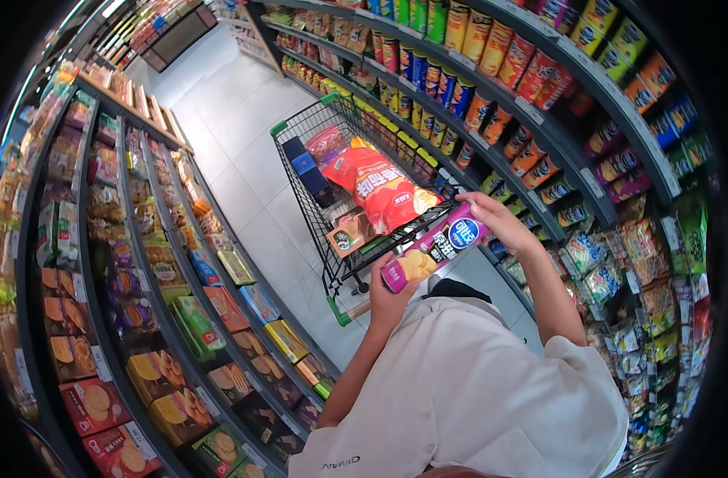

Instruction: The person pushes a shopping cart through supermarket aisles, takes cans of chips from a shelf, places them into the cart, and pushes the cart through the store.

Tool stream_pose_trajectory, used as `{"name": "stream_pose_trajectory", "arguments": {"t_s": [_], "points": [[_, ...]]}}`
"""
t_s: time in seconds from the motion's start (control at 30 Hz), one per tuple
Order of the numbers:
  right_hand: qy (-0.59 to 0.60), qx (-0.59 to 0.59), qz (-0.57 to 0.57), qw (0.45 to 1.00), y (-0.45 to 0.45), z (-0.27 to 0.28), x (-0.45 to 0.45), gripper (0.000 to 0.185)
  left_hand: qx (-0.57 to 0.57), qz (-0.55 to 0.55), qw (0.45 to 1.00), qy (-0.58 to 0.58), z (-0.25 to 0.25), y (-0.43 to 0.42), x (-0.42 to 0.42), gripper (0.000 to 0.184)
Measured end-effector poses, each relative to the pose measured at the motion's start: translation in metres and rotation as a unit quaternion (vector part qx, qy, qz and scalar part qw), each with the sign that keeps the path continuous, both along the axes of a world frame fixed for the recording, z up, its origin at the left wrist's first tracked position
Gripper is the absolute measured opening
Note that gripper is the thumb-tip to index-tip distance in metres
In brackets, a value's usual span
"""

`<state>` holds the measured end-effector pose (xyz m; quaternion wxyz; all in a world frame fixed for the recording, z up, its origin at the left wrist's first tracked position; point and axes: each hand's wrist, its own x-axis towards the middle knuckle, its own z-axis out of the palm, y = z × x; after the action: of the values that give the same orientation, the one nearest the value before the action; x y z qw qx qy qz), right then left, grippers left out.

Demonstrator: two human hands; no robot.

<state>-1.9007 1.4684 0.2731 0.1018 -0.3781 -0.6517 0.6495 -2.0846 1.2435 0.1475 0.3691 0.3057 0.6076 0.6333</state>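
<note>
A purple canister of potato chips (434, 246) is held lengthwise between both hands, its label with a blue oval and pictured chips facing up. My left hand (391, 298) is closed around its lower left end. At the upper right end, my right hand (495, 221) grips it with the thumb on top. Just beyond the canister stands a shopping cart (332, 279) of black wire with green corners. Inside the cart lie a large red bag of chips (384, 187), a dark blue box (307, 171), a small pinkish box (350, 233) and a red packet (325, 143).
A shelf (459, 60) of colourful chip canisters runs along the right, with hanging snack packets (591, 267) nearer me. On the left, another shelf (125, 263) holds boxed biscuits and packets. Between them, the tiled aisle floor (240, 151) leads toward more displays (169, 32).
</note>
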Motion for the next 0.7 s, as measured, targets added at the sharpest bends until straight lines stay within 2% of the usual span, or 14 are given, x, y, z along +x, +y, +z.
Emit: {"name": "stream_pose_trajectory", "arguments": {"t_s": [0.1, 0.2, 0.23, 0.3, 0.33, 0.4, 0.47, 0.5, 0.6, 0.7], "points": [[0.017, -0.051, 0.042, 0.998, 0.014, -0.01, -0.002, 0.066, -0.011, 0.003, 1.0, 0.022, -0.012, 0.002, -0.006, 0.075], [0.026, -0.102, 0.095, 0.99, 0.038, -0.027, -0.014, 0.072, -0.017, 0.022, 0.999, -0.044, -0.021, 0.005, -0.017, 0.082], [0.026, -0.114, 0.115, 0.987, 0.043, -0.03, -0.021, 0.073, -0.026, 0.031, 0.999, 0.03, -0.02, 0.005, -0.023, 0.082], [0.018, -0.133, 0.166, 0.977, 0.059, -0.042, -0.037, 0.077, -0.026, 0.054, 0.998, -0.018, -0.025, 0.006, -0.03, 0.082], [0.007, -0.146, 0.183, 0.972, 0.065, -0.045, -0.046, 0.073, -0.026, 0.066, 0.997, -0.042, -0.026, 0.007, -0.033, 0.083], [0.008, -0.127, 0.204, 0.971, 0.075, -0.06, -0.064, 0.066, -0.063, 0.083, 0.995, -0.01, -0.027, 0.011, -0.039, 0.089], [0.001, -0.131, 0.196, 0.972, 0.083, -0.059, -0.083, 0.055, -0.107, 0.107, 0.988, 0.02, -0.033, 0.016, -0.041, 0.093], [0.005, -0.131, 0.198, 0.971, 0.091, -0.071, -0.087, 0.057, -0.114, 0.128, 0.985, 0.014, -0.056, 0.015, -0.041, 0.095], [0.012, -0.131, 0.135, 0.982, 0.124, -0.111, -0.1, 0.053, -0.201, 0.193, 0.96, 0.038, -0.062, 0.017, -0.03, 0.084], [0.01, -0.164, 0.021, 0.986, 0.162, -0.128, -0.117, 0.049, -0.297, 0.161, 0.922, 0.188, -0.087, 0.0, -0.017, 0.066]]}}
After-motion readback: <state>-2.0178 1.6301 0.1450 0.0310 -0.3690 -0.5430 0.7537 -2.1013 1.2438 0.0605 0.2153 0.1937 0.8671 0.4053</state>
